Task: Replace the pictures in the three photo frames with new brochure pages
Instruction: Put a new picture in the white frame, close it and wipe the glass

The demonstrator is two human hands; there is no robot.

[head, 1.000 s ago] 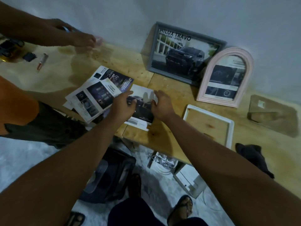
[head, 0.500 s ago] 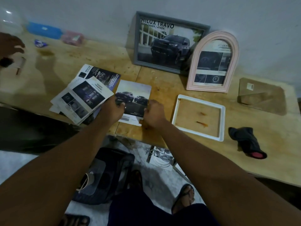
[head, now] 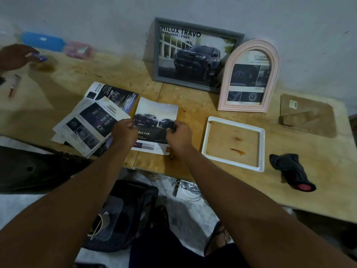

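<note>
Pinching the brochure page (head: 157, 111) by its two side edges, with the left grip (head: 124, 132) on the edge away from the white frame (head: 205, 139) and the right grip (head: 178, 136) on the edge nearest it. Curling both grips shut on the paper and on nothing else. Working just beside the white frame on the desk (head: 193, 120), with the page low over the wood; not being able to tell whether resting on it or barely lifted.

Judging the job as roughly two thirds along, going by the gray frame (head: 156, 51) and the pink arched frame (head: 243, 107), both standing beyond the white frame against the wall and already showing brochure prints, and by the white frame itself lying flat with bare desk showing through its opening.

Doing this step well probably meaning:
- Gripping by the margins only, sparing the printed trucks from smudges.
- Raising both edges evenly, avoiding a crease across the thin sheet.
- Laying the page over the white frame's opening first, turning it to match long side to long side and checking for overhang before trimming or folding.
- Sliding clear of the loose stack of brochure pages (head: 92, 120), lying on the far side of the page from the white frame and seeming to touch it near the left grip.
- Fetching the brown backing board (head: 307, 115), lying well apart on the white frame's other side, only after squaring the page.
</note>
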